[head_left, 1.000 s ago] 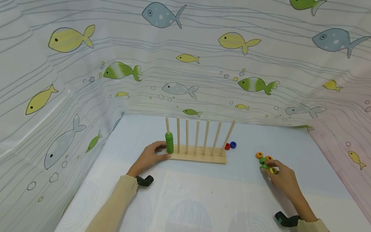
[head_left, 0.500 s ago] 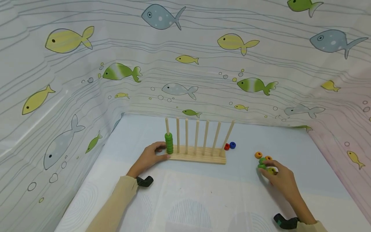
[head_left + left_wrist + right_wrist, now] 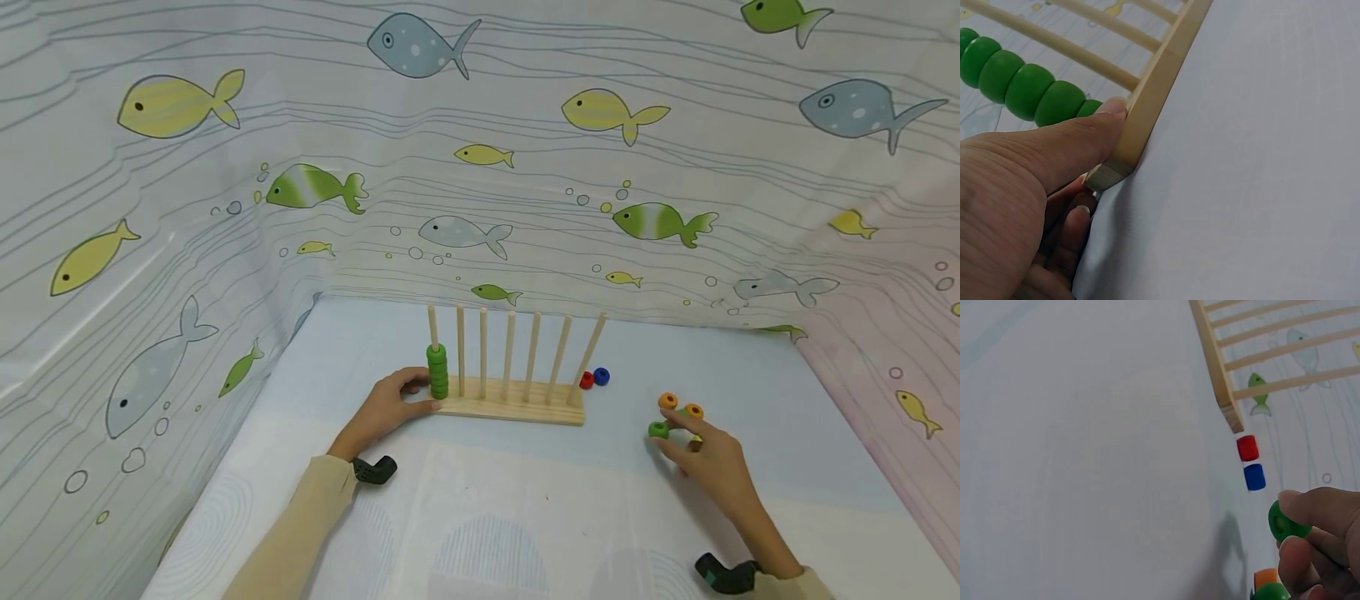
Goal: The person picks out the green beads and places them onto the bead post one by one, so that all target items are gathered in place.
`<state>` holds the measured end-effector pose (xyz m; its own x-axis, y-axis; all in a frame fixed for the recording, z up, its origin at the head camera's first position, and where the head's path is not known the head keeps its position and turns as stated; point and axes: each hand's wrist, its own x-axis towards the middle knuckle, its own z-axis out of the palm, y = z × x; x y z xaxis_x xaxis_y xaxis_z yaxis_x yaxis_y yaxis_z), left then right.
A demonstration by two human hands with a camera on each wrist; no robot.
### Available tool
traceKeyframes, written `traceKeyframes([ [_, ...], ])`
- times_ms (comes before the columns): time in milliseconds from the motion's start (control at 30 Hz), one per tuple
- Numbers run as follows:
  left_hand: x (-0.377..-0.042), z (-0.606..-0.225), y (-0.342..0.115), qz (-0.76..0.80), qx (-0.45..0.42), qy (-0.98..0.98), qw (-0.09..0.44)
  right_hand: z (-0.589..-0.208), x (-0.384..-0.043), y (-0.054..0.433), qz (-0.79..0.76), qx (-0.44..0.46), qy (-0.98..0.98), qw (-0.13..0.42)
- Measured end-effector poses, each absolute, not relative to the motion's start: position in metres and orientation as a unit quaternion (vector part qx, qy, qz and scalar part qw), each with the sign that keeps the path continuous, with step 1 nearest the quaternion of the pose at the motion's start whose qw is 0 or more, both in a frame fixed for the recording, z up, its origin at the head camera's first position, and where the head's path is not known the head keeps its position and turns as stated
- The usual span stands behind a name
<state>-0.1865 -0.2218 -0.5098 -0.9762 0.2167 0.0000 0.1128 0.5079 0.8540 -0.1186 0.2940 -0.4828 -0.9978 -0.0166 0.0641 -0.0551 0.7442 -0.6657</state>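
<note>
A wooden rack (image 3: 517, 411) with several upright pegs stands on the table, its leftmost peg carrying a stack of green beads (image 3: 438, 372). My left hand (image 3: 386, 408) grips the left end of the base; in the left wrist view the thumb (image 3: 1094, 134) lies over the base's edge. To the right, my right hand (image 3: 712, 462) pinches one green bead (image 3: 658, 430) between thumb and fingers, and its hole shows in the right wrist view. Orange beads (image 3: 667, 401) lie just behind that hand, while other beads beside them are partly hidden by the fingers.
A red bead (image 3: 587, 381) and a blue bead (image 3: 602, 377) lie by the rack's right end. A fish-patterned sheet (image 3: 540, 200) rises behind and on both sides of the table.
My right hand has moved left with the green bead, away from the loose beads. The left hand has stayed on the rack.
</note>
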Motion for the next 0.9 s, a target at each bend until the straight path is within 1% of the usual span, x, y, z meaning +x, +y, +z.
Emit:
traceKeyframes([
  [67,-0.187,-0.510,-0.222,0.486,0.095,0.867,0.053,-0.483,-0.119,0.291,0.359,0.015,-0.933,0.020],
  [233,-0.187,-0.511,-0.223,0.483,0.095,0.869,0.052,-0.483,-0.120,0.283,0.383,-0.021,-0.923,-0.031],
  [333,-0.186,-0.510,-0.223,0.483,0.095,0.869,0.051,-0.484,-0.121,0.278,0.399,-0.037,-0.915,-0.049],
  [633,-0.186,-0.507,-0.221,0.487,0.095,0.867,0.055,-0.486,-0.124,0.269,0.408,-0.002,-0.913,-0.017],
  [900,-0.186,-0.507,-0.222,0.486,0.094,0.867,0.055,-0.483,-0.126,0.257,0.408,0.024,-0.913,-0.018],
])
